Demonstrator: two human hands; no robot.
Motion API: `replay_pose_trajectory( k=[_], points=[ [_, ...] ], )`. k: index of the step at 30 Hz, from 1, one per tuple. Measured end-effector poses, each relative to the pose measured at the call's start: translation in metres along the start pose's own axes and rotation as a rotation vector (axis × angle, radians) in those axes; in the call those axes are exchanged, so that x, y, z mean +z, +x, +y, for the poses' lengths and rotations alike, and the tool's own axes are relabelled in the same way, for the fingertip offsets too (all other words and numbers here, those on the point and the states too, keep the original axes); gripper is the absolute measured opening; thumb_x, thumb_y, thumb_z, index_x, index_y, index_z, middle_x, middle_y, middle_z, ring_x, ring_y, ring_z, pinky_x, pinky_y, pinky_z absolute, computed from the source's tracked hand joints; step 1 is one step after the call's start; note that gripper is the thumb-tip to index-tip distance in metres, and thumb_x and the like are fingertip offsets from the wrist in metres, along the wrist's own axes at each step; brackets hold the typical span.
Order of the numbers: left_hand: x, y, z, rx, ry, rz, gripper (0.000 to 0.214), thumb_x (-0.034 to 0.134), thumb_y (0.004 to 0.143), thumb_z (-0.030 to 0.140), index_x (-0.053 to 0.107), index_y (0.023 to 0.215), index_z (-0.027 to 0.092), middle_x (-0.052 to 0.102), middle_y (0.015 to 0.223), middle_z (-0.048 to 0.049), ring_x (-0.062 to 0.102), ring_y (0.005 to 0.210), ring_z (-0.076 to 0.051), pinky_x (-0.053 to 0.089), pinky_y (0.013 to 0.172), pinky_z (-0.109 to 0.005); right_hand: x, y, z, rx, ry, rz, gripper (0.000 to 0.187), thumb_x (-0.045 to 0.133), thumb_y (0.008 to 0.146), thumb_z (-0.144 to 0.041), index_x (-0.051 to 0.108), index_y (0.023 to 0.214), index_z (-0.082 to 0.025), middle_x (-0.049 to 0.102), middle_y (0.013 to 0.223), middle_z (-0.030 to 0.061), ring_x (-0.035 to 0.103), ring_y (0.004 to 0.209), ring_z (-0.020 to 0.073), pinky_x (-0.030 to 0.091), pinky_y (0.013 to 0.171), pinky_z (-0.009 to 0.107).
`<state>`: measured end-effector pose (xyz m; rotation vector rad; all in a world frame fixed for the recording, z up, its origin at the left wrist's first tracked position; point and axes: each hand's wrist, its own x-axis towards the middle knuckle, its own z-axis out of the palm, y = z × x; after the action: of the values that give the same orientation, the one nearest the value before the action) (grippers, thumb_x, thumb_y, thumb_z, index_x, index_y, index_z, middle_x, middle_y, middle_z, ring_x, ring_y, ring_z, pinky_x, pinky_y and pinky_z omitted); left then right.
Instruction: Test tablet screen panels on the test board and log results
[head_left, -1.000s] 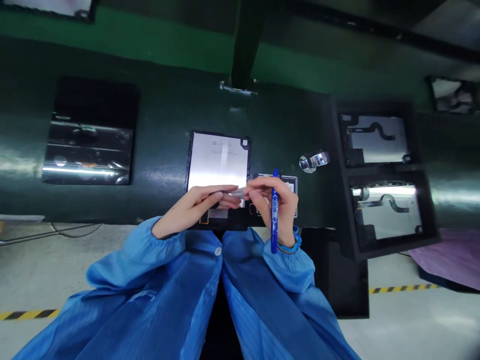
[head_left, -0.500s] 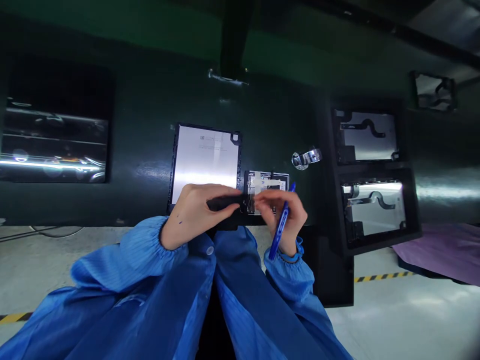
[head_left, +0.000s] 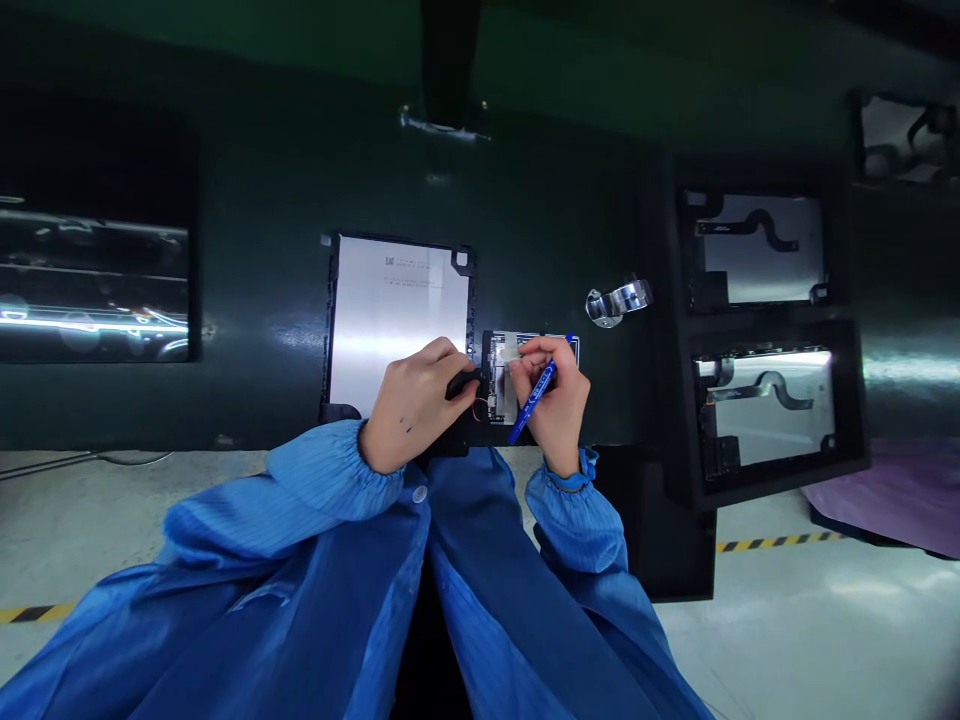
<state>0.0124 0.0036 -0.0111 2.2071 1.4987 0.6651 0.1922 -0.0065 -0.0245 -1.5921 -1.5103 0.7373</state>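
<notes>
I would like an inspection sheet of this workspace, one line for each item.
Surface: dark green bench, glossy.
Job's things: open tablet, silvery back up; small board beside it.
Clutter: shiny clip; black tray with two similar panels.
Hands: left hand curled on the tablet's lower edge; right hand holds a blue pen over the board.
Cables: thin cable on the floor, left.
Surroundings: striped floor tape; purple sheet.

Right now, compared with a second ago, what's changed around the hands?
The left hand and right hand, which pinched a clear strip between them, have come down onto the small board beside the silver panel. The blue pen, upright before, now slants. It stays in the right hand; panel, metal clip and black trays lie as before.
</notes>
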Motion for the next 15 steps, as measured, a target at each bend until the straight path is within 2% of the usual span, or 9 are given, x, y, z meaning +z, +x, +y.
replay_pose_trajectory(
  k=[5,15],
  points=[
    [0.0032,0.0011,0.0012,0.005,0.025,0.004,0.004,0.065,0.084,0.015,0.068,0.085,0.017,0.067,0.083,-0.0015,0.059,0.061,-0.013,0.042,0.052,-0.025,-0.0004,-0.0001,0.0015,-0.001,0.013,0.001,0.012,0.061,0.085,-0.021,0.058,0.097,-0.024,0.054,0.071,-0.0065,0.053,0.062,0.0101,0.044,0.063,0.024],
    [-0.0023,0.0006,0.0031,-0.021,0.004,-0.014,0.005,0.065,0.084,0.015,0.069,0.085,0.017,0.068,0.082,-0.0022,0.061,0.064,-0.014,0.046,0.054,-0.025,-0.0009,-0.0005,0.0008,0.003,0.058,0.004,0.011,0.062,0.085,-0.019,0.059,0.095,-0.024,0.054,0.068,-0.0076,0.051,0.059,0.0093,0.042,0.061,0.024]
  ],
)
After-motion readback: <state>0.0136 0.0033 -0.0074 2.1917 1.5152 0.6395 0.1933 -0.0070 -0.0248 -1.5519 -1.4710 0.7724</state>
